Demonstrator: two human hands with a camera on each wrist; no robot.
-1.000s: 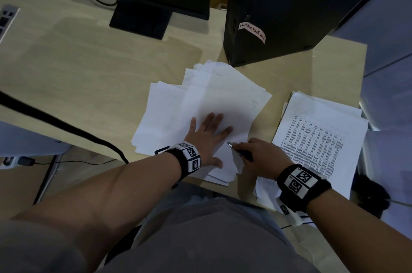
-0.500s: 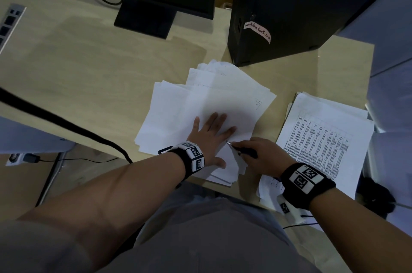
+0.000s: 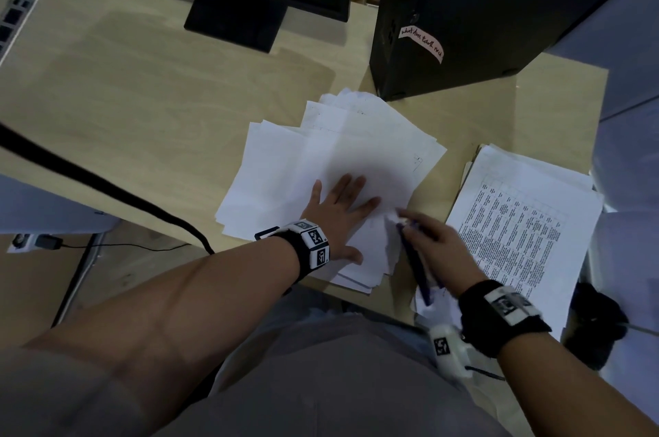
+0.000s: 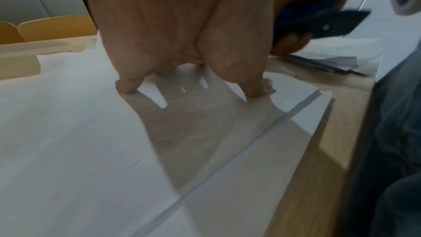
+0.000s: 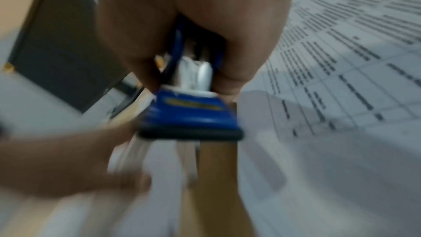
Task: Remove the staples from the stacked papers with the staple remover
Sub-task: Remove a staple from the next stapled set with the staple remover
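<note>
Pressing our flat left hand (image 3: 338, 212) on the fanned white loose sheets (image 3: 331, 165), our right hand's (image 3: 433, 247) grip curls round the blue staple remover (image 3: 415, 267), and the printed stapled stack (image 3: 524, 222) on the desk (image 3: 142, 97) looks undone.

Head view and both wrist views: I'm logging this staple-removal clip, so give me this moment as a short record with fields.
left hand: left hand lies flat, fingers spread, pressing on the blank paper stack
right hand: right hand grips the blue staple remover
tool position: at the stack's near right corner; any staple there cannot be made out
second pile: printed papers lie to the right, apart from the stack
surface: wooden desk
behind: monitor stand, black computer tower
</note>
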